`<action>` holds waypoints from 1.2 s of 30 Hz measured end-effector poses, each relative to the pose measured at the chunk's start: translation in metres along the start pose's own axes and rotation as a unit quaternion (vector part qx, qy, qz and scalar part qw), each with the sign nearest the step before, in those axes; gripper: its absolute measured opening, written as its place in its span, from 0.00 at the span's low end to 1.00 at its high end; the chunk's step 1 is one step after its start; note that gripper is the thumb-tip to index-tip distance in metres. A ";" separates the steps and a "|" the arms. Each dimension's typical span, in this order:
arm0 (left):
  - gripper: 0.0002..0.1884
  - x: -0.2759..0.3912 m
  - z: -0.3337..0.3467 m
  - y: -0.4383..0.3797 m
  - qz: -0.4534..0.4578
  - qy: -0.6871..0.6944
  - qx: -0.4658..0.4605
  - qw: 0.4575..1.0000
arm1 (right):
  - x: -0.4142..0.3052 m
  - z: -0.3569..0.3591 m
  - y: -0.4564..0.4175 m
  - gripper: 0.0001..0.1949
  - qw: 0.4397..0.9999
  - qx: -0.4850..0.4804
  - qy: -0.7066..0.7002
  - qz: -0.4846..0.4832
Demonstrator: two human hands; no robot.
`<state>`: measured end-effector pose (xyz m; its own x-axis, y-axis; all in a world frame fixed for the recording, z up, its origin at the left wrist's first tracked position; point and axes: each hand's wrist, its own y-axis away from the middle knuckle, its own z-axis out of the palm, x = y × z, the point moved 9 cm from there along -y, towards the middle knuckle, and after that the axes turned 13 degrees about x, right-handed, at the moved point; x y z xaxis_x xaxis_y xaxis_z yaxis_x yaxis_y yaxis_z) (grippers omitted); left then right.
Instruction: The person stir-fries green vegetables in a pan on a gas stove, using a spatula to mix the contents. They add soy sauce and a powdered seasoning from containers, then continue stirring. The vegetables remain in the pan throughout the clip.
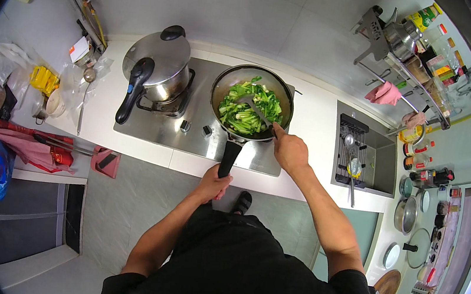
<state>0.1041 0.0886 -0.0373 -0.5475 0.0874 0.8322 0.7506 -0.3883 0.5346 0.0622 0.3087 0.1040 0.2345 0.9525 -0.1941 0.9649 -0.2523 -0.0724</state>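
Observation:
Chopped leafy greens lie in a deep frying pan on the right side of the steel gas stove. My left hand is closed around the end of the pan's black handle, at the counter's front edge. With my right hand I grip a dark spatula at the pan's right rim, its blade among the greens. A lidded steel pressure cooker with a black handle stands on the left burner. The far end of the spatula's handle is hidden in my right hand.
At right is a sink with a black rack and ladles. Beyond it stand bottles, bowls, a glass lid and a round wooden board. A wall shelf holds jars. Left lie a ladle, plastic bags and a yellow package.

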 end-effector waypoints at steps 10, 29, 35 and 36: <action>0.09 -0.002 0.009 -0.004 0.004 0.008 0.010 1.000 | 0.016 0.010 -0.032 0.26 0.994 0.066 -0.065 0.057; 0.09 -0.003 0.015 -0.002 -0.032 0.005 0.003 0.999 | 0.043 -0.013 0.030 0.25 0.990 0.072 -0.110 0.044; 0.09 -0.005 0.016 -0.003 -0.031 0.004 0.003 0.999 | -0.006 -0.030 0.038 0.28 0.991 0.068 -0.105 -0.045; 0.09 -0.005 0.016 -0.005 -0.028 0.008 0.001 1.000 | -0.009 -0.028 0.039 0.28 0.988 0.094 -0.104 -0.066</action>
<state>0.1088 0.1045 -0.0414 -0.5944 0.0936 0.7987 0.7196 -0.3816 0.5802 0.1013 0.2950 0.1298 0.0599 0.9286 -0.3663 0.9421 -0.1739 -0.2869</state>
